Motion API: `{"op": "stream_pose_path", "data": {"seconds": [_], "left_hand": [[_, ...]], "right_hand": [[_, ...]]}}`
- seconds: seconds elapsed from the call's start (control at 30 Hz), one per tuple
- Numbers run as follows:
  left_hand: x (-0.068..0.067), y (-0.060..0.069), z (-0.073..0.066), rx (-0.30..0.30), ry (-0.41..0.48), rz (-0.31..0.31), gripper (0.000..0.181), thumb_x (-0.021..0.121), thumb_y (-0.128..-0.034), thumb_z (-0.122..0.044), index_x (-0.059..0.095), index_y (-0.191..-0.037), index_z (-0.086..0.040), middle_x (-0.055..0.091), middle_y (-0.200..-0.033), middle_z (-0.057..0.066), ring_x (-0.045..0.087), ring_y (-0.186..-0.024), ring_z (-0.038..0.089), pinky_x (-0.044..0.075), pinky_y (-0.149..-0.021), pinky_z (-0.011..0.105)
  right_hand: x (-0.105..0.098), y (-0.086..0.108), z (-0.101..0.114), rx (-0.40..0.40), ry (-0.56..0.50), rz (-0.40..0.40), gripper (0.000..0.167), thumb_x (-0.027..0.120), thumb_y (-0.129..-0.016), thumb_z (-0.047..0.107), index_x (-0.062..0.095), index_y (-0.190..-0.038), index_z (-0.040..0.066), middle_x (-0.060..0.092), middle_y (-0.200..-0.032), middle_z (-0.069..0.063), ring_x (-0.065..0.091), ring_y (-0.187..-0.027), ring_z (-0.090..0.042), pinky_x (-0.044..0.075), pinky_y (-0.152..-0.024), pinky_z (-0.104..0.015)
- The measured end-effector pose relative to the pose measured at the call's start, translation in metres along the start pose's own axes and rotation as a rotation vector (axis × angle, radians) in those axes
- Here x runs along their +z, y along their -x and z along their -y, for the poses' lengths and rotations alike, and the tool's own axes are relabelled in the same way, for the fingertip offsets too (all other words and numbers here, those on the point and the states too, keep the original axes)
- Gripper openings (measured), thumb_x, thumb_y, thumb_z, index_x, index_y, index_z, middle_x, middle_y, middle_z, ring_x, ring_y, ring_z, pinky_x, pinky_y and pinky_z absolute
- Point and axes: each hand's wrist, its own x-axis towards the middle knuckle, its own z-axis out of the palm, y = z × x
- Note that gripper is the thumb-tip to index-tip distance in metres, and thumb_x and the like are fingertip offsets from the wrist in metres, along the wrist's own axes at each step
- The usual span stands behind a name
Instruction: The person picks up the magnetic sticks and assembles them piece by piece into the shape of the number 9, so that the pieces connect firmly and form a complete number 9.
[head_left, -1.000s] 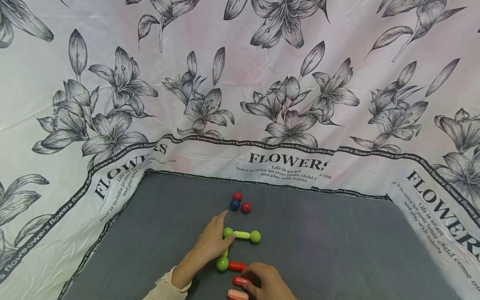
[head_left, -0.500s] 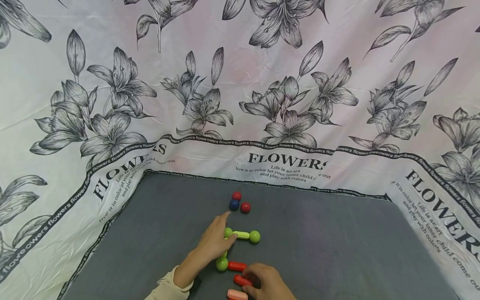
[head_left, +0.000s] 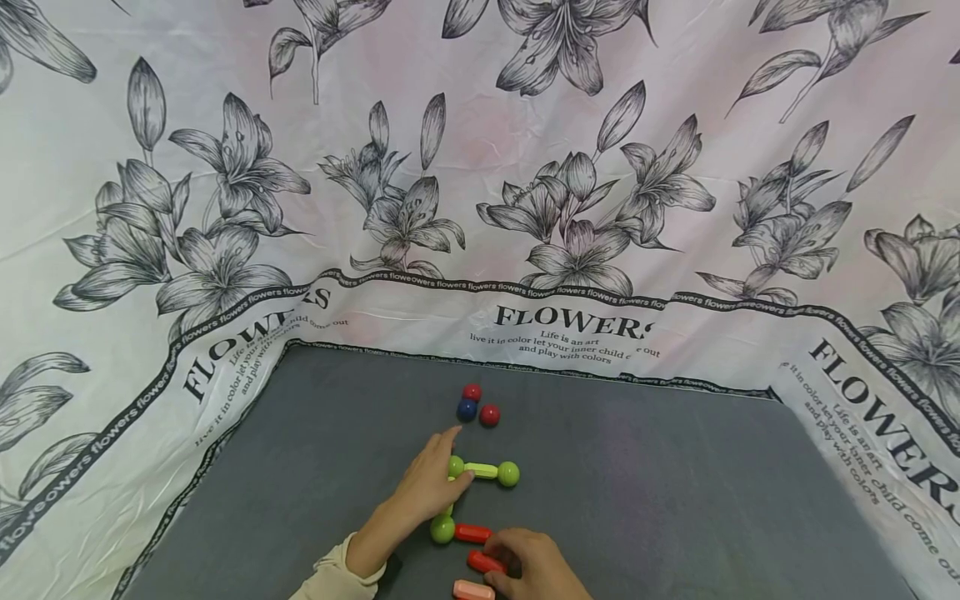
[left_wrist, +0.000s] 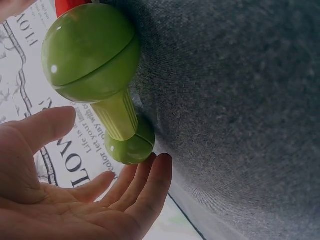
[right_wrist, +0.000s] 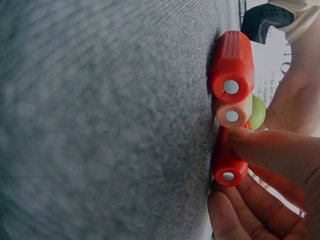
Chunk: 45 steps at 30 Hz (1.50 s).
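Note:
My left hand (head_left: 426, 483) lies over the left side of a green magnetic ball-and-stick piece, with loosely spread fingers. In the left wrist view its fingertips are at the far green ball (left_wrist: 131, 145); whether they touch it is unclear. A yellow-green stick (left_wrist: 116, 116) joins that ball to the nearer green ball (left_wrist: 90, 52). Another yellow-green stick (head_left: 481, 471) runs right to a third green ball (head_left: 508, 474). At the nearer ball's right, a red stick (head_left: 472, 532) meets it. My right hand (head_left: 536, 562) pinches a second red stick (right_wrist: 230, 162) between thumb and fingers, metal end showing.
A salmon stick (head_left: 474, 590) lies near the bottom edge, and the right wrist view has another red stick (right_wrist: 233, 60) beyond it. Two red balls (head_left: 490, 415) and a blue ball (head_left: 467, 410) sit farther back. Flower-printed cloth (head_left: 562, 333) borders the dark grey table (head_left: 675, 483).
The red stick in my right hand has turned slightly, its right end now angled toward me. My left hand has shifted slightly to the right over the green piece.

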Motion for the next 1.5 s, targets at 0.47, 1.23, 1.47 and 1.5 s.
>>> {"op": "stream_pose_path", "data": {"seconds": [0.47,1.23,1.47,1.5], "left_hand": [[0.001,0.002,0.001,0.048,-0.003,0.013,0.051,0.072,-0.0908,-0.019,0.057,-0.137,-0.003,0.058,-0.126,0.017,0.062,-0.106,0.033,0.051,-0.085,0.052],[-0.001,0.002,0.002,0.024,-0.022,0.08,0.045,0.074,-0.0877,-0.014,0.063,-0.131,-0.006,0.061,-0.12,0.014,0.062,-0.104,0.031,0.051,-0.085,0.052],[0.0,0.001,0.002,0.017,-0.027,0.081,0.047,0.076,-0.0862,-0.014,0.063,-0.131,-0.006,0.061,-0.119,0.014,0.062,-0.105,0.03,0.051,-0.085,0.051],[0.0,0.001,0.003,0.016,-0.026,0.083,0.047,0.076,-0.0861,-0.014,0.063,-0.131,-0.006,0.061,-0.119,0.014,0.062,-0.104,0.03,0.051,-0.085,0.05]], "right_hand": [[0.0,0.0,0.0,0.005,-0.017,-0.013,0.016,0.075,-0.087,0.015,0.072,-0.102,0.011,0.067,-0.087,0.009,0.054,-0.073,0.006,0.047,-0.064,-0.019],[-0.02,-0.002,-0.001,0.003,0.041,-0.283,0.02,0.074,-0.086,0.011,0.07,-0.105,0.013,0.073,-0.092,0.0,0.062,-0.073,0.004,0.052,-0.063,-0.02],[-0.02,-0.006,-0.001,0.084,0.062,-0.419,0.023,0.074,-0.083,0.006,0.069,-0.105,0.012,0.071,-0.089,0.0,0.061,-0.072,0.003,0.052,-0.063,-0.019],[-0.02,-0.007,-0.001,0.102,0.066,-0.441,0.023,0.075,-0.082,0.006,0.07,-0.104,0.012,0.071,-0.088,0.001,0.06,-0.071,0.003,0.052,-0.063,-0.019]]}}
